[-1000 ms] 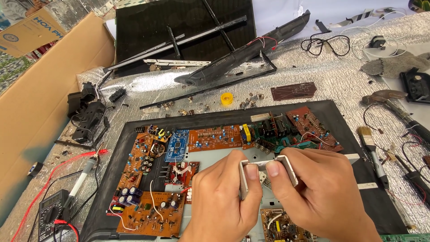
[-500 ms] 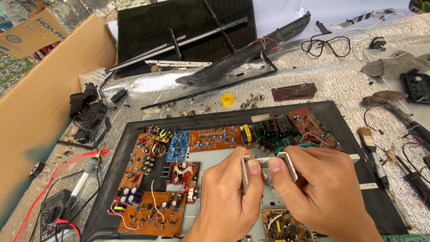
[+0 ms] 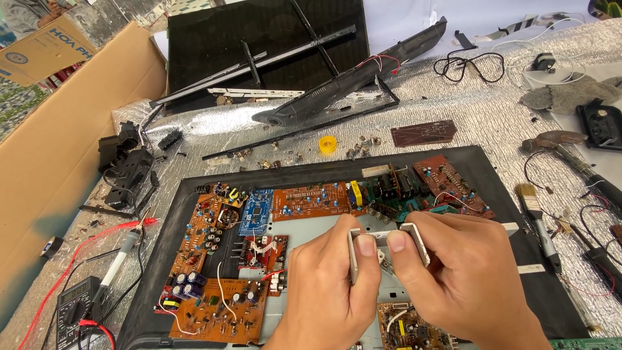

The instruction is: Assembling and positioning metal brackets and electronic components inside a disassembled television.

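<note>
Both hands hold a small bent grey metal bracket (image 3: 414, 238) above a black panel (image 3: 518, 170) covered with circuit boards. My left hand (image 3: 327, 291) pinches its left leg between thumb and fingers. My right hand (image 3: 463, 275) grips its right leg, thumb pressed on the middle. Under the hands lies a grey metal plate (image 3: 304, 228). Orange boards (image 3: 214, 310), a blue board (image 3: 256, 211) and a red-brown board (image 3: 447, 176) sit around it.
A soldering iron (image 3: 120, 256) and multimeter (image 3: 74, 304) with red leads lie left of the panel. A brush (image 3: 536, 214) and hammer (image 3: 564, 146) lie to the right. A cardboard box (image 3: 52, 129), black frame parts (image 3: 350, 81), yellow solder spool (image 3: 328, 144) lie beyond.
Both hands have kept hold of the bracket and shifted it slightly; the thumbs have pressed closer together on its middle. Nothing else has moved.
</note>
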